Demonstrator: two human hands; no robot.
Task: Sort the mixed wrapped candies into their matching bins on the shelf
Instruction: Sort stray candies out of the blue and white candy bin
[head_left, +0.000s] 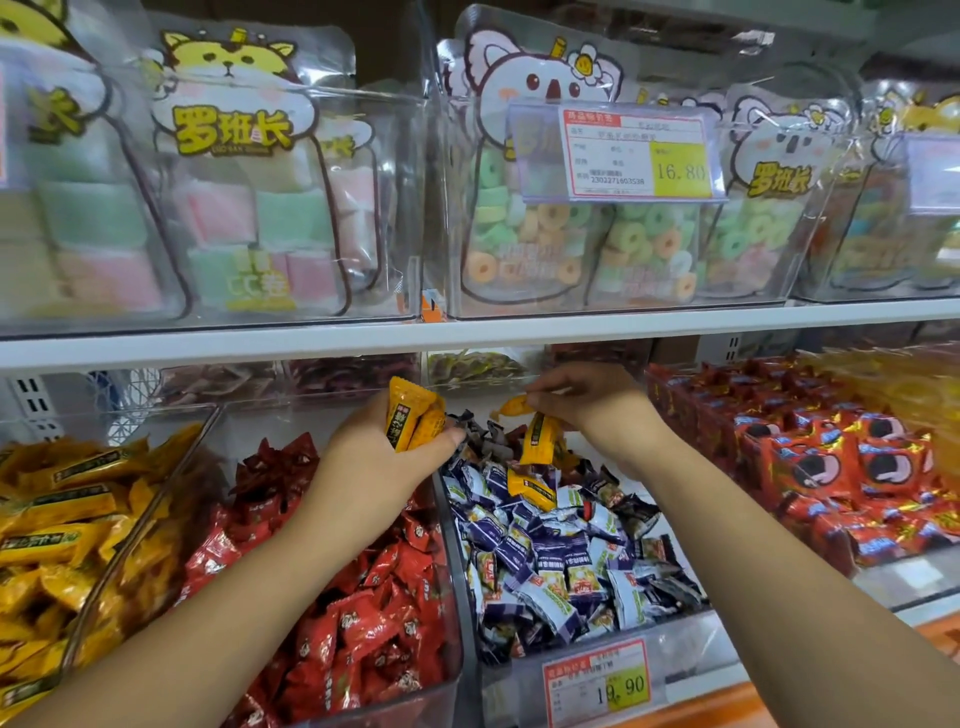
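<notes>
While the left grip (374, 447) clutches yellow candies (413, 418) over the purple-candy shelf bin (696, 634), the right grip (587, 400) pinches another.

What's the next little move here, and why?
Probably the right hand passes its pinched yellow candy to the left hand, which grips a yellow bunch; more yellow strays lie among the purple candies.

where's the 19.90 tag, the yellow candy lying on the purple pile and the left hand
19.90 tag (626, 688): head view, yellow price panel
yellow candy (531, 488): head view, wrapper middle
left hand (379, 449): head view, back of hand
</notes>
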